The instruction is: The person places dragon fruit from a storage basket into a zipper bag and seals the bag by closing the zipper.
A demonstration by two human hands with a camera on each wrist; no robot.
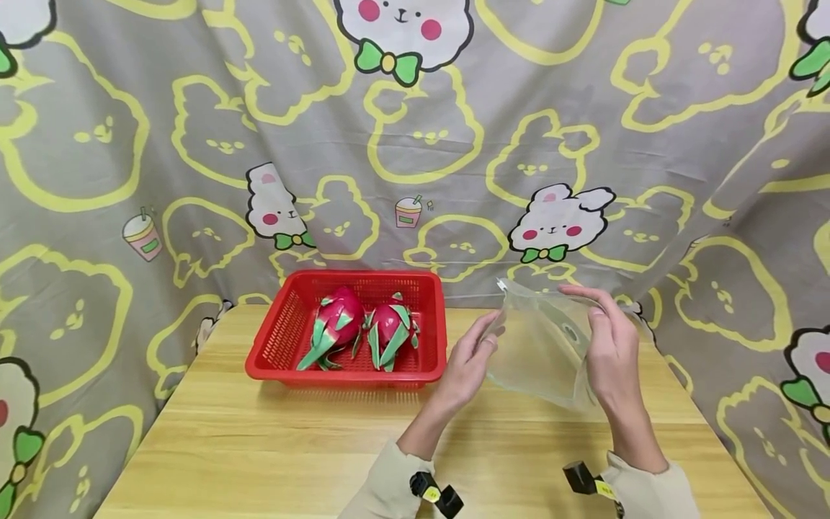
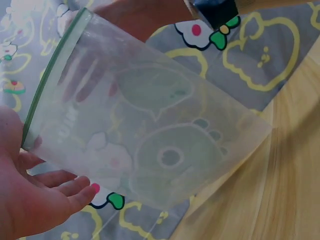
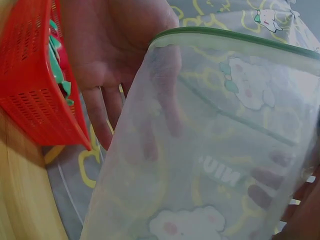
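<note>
A translucent zip bag (image 1: 534, 346) with a green closure strip and printed cartoon figures is held up between both hands above the table. My left hand (image 1: 468, 360) grips its left edge near the mouth. My right hand (image 1: 612, 353) holds the opposite edge, with the index finger reaching along the top. Through the cloudy film (image 2: 150, 115) in the left wrist view, fingers of the right hand show dimly. In the right wrist view, the left hand (image 3: 120, 55) has its thumb behind the film. The bag looks flat, and nothing shows inside it.
Left of the hands stands a red plastic basket (image 1: 350, 376) on the wooden table (image 1: 292, 447). Two dragon fruits (image 1: 344, 313) with green scales lie in it. A grey curtain (image 1: 441, 249) with yellow cartoon outlines hangs close behind the table and along its sides.
</note>
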